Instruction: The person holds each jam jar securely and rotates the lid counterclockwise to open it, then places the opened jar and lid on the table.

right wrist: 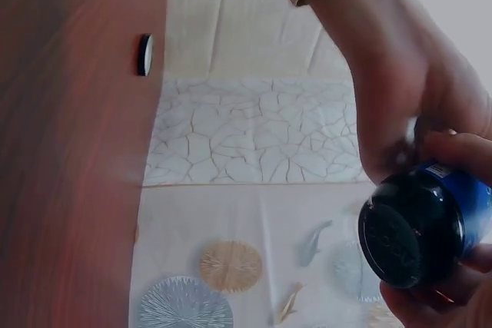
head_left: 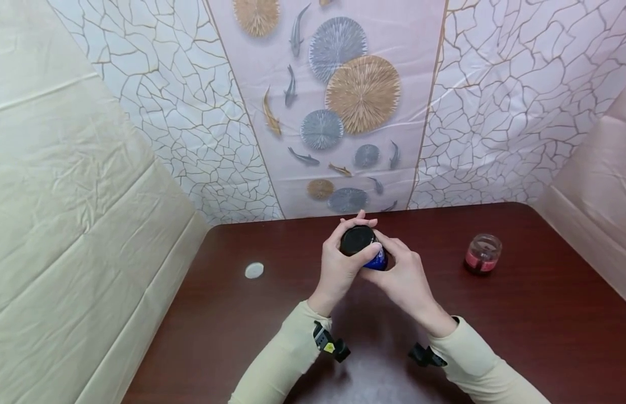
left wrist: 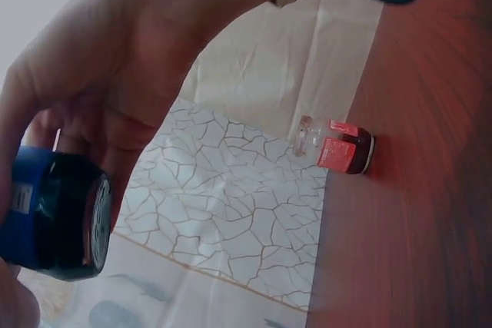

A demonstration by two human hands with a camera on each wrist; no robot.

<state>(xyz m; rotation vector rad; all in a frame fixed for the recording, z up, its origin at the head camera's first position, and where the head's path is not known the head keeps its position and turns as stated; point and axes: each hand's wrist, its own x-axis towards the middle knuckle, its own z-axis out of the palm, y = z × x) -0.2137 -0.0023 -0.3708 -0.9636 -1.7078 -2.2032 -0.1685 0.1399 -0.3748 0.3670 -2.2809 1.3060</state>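
Observation:
Above the middle of the table, both hands hold a small dark jar with a blue label [head_left: 377, 261]. My left hand [head_left: 337, 264] curls round its round black top [head_left: 357, 239], thumb across the near side. From the right, my right hand [head_left: 401, 275] grips the blue-labelled body, with fingers and thumb on opposite sides. The left wrist view shows the dark jar [left wrist: 65, 217] tilted, its dark base end facing the table side. In the right wrist view the jar's dark round base [right wrist: 407, 236] is visible below the fingers.
A clear glass jar with a pinkish-red label [head_left: 482, 255] and dark contents stands uncapped at the right. At the left lies a round lid [head_left: 254, 270], white side up with a dark rim in the right wrist view. Patterned cloth hangs behind the dark red-brown table [head_left: 202, 336].

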